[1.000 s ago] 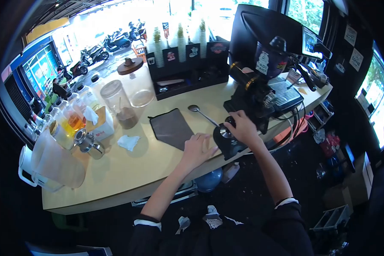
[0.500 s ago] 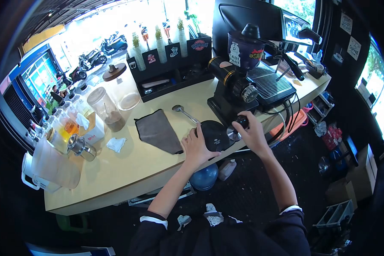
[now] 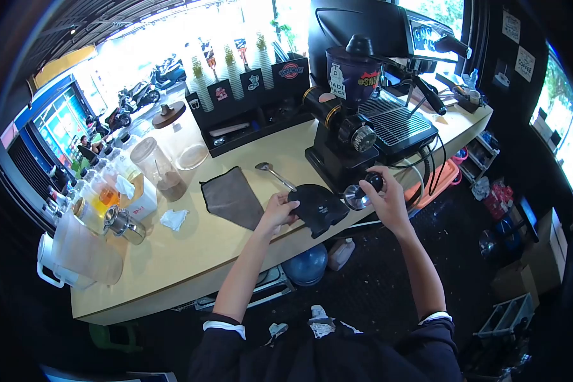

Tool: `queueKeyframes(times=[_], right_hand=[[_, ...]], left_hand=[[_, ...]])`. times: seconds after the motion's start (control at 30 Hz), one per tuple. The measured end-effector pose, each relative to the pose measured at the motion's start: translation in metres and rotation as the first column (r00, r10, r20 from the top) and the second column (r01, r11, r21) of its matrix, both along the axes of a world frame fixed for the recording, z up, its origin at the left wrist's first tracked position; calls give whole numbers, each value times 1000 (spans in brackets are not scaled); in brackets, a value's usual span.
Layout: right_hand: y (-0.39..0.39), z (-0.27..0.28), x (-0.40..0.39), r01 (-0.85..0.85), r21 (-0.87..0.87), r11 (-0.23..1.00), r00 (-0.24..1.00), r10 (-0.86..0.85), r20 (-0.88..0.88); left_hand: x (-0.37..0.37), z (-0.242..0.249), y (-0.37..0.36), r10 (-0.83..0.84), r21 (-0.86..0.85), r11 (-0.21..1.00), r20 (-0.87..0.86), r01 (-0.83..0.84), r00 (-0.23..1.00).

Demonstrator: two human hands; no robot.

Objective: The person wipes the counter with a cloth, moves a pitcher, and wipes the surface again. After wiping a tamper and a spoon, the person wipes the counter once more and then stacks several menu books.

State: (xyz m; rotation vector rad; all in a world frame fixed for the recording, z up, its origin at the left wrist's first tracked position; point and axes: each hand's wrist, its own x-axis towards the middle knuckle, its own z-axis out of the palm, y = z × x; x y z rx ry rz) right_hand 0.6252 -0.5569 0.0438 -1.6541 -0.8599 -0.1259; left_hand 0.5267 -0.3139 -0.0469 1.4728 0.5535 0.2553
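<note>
1. The work in hand looks like handling the tamper (image 3: 358,198) and the black mat (image 3: 318,207) at the desk's (image 3: 172,260) front edge.
2. The left hand (image 3: 277,213) is partly closed, thumb and fingers pinching the mat's left side. Whether the mat is fully down on the desk, I cannot tell.
3. The right hand (image 3: 389,200) is curled around the tamper's dark knob; the metal base points towards the mat, just beside its right end.
4. The next move, I judge, calls for a steady hold on the mat and care that the metal base does not catch its edge.
5. The spoon (image 3: 274,175) lies with its handle reaching the mat; the cloth (image 3: 233,198) is left of it, and the grinder (image 3: 344,130) stands behind.
6. The grinder's hopper carries white lettering, seemingly "ADI" and "PAGI", and red lettering starting "@SA". A wall sign (image 3: 525,62) seems to include "COFFEE". The mat's pale mark is too small to read.
</note>
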Motion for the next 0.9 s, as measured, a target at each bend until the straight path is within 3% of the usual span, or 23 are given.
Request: queueKeyframes(times=[0.07,0.2,0.3,0.43,0.5,0.53,0.6,0.63,0.7,0.8,0.9], right_hand=[[1,1,0,-2,8,1000,1000,2,-5],[-2,20,-10,-55,120,991,987,72,-145],[-3,26,-10,-56,153,987,984,80,-160],[-1,31,-14,-71,207,976,982,105,-158],[0,31,-14,-66,231,971,980,106,-166],[1,31,-14,-68,234,970,981,108,-163],[1,30,-15,-71,247,966,977,117,-179],[1,31,-16,-72,250,966,977,119,-176],[1,32,-19,-73,257,964,978,120,-173],[-1,34,-21,-82,267,960,969,139,-202],[0,38,-22,-81,299,951,965,150,-214]], left_hand=[[-5,3,0,-71,-447,888,95,106,993],[-14,14,-20,-57,-487,871,32,65,998],[-20,30,-40,-65,-185,979,124,87,990],[-16,39,-44,1,-207,978,139,28,990],[-7,26,-29,17,-565,822,151,73,988],[-5,21,-23,18,-562,824,154,73,988],[-3,10,-12,130,-776,630,90,-12,988],[-2,4,-8,130,-774,633,93,-11,987],[-4,-1,-7,93,-873,488,81,25,992],[-13,-1,-18,81,-896,440,110,64,991],[-21,-8,-20,28,-938,317,159,142,987]])
